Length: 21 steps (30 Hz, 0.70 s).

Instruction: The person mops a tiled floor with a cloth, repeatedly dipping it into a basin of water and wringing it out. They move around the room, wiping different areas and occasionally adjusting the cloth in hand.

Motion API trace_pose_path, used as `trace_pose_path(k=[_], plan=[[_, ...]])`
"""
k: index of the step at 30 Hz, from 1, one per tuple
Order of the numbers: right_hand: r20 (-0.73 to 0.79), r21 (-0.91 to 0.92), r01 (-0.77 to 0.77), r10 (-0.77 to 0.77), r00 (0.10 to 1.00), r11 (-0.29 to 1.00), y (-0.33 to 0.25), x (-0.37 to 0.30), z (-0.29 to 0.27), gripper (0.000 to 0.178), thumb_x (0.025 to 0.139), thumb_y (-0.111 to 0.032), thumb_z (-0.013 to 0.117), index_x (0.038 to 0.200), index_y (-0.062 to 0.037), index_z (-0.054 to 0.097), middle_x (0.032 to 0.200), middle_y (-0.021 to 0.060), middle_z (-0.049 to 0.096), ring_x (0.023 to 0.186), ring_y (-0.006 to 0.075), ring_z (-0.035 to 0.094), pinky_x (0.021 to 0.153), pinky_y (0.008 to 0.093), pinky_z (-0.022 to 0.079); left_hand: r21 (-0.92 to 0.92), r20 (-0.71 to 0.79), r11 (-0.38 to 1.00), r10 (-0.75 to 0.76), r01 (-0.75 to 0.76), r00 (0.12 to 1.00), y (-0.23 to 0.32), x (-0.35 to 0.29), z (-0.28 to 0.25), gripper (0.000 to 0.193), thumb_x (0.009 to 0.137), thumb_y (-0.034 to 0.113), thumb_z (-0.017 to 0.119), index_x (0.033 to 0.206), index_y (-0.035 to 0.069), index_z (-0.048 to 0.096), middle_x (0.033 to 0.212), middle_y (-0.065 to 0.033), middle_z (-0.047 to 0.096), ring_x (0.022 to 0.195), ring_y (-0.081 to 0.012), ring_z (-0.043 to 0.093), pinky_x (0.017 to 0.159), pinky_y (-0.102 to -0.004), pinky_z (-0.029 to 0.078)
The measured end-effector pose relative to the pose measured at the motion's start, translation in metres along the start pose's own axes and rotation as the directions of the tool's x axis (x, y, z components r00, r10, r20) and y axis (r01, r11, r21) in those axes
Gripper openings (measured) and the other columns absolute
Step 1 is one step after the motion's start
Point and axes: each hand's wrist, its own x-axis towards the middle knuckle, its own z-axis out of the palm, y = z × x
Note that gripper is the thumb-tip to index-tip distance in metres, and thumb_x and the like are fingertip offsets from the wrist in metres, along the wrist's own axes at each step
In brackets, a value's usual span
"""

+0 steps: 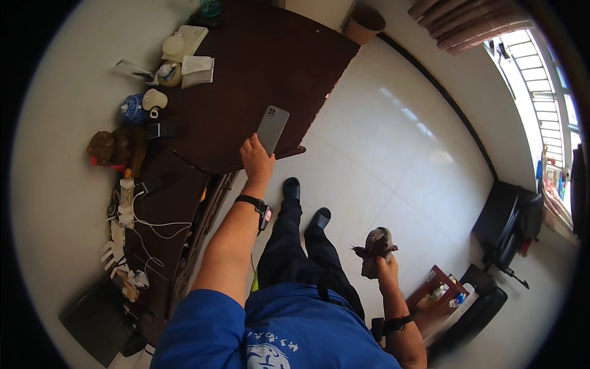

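My left hand (257,161) reaches forward to the desk's near edge, its fingers round the lower end of a grey smartphone (275,125). The phone's back with its camera cluster faces up, over the dark brown desk (246,74). Whether the phone also rests on the desktop I cannot tell. Out to the right, above the floor, my right hand (387,270) grips a bunched-up rag (375,252), greyish brown with dark reddish frayed parts. The thumb lies along the rag; the other fingers are mostly hidden behind it.
Along the desk's left side stand a blue-and-white jar (133,108), a brown carved ornament (120,149), a tissue pack (198,70) and a power strip (125,200) with white cables. A bin (364,24) stands beyond the desk; black chairs (507,215) are at the right.
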Motion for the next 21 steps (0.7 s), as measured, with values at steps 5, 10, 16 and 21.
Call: trace_pose_path(k=[5, 10, 16, 21], plan=[[-0.03, -0.083, 0.023, -0.025, 0.999, 0.996, -0.01, 0.012, 0.005, 0.044, 0.093, -0.023, 0.067, 0.127, 0.0047, 0.064, 0.115, 0.0166, 0.072, 0.106, 0.0245, 0.068, 0.095, 0.0396, 0.054, -0.038, 0.009, 0.996, -0.076, 0.076, 0.997, -0.001, 0.0, -0.001, 0.091, 0.073, 0.021, 0.094, 0.147, -0.001, 0.045, 0.14, -0.0232, 0.052, 0.127, -0.0414, 0.053, 0.11, -0.0499, 0.049], [0.025, -0.082, 0.066, -0.064, 0.998, 0.994, -0.02, 0.015, 0.002, 0.045, 0.093, -0.023, 0.065, 0.129, 0.0045, 0.064, 0.117, 0.0148, 0.072, 0.107, 0.0236, 0.068, 0.095, 0.0396, 0.054, -0.181, -0.013, 0.978, -0.108, 0.104, 0.994, -0.01, -0.01, 0.003, 0.085, 0.07, 0.02, 0.093, 0.139, -0.003, 0.049, 0.134, -0.0256, 0.054, 0.124, -0.0439, 0.053, 0.107, -0.0536, 0.048], [0.087, -0.076, 0.067, -0.06, 0.994, 0.995, -0.034, 0.019, 0.007, 0.045, 0.094, -0.022, 0.064, 0.131, 0.0043, 0.063, 0.118, 0.0132, 0.072, 0.106, 0.0217, 0.068, 0.094, 0.0386, 0.055, -0.29, 0.032, 0.944, -0.157, 0.16, 0.987, -0.014, -0.012, 0.001, 0.083, 0.068, 0.022, 0.089, 0.136, -0.007, 0.051, 0.125, -0.0282, 0.059, 0.119, -0.045, 0.056, 0.105, -0.0545, 0.046], [0.177, -0.093, 0.101, -0.083, 0.981, 0.991, -0.038, 0.029, 0.003, 0.045, 0.095, -0.02, 0.064, 0.133, 0.0041, 0.063, 0.12, 0.0135, 0.071, 0.106, 0.0209, 0.067, 0.094, 0.0388, 0.055, -0.473, 0.195, 0.83, -0.228, 0.295, 0.954, -0.011, -0.011, -0.015, 0.074, 0.067, 0.028, 0.087, 0.126, -0.01, 0.061, 0.12, -0.0304, 0.066, 0.119, -0.0462, 0.06, 0.105, -0.0538, 0.05]])
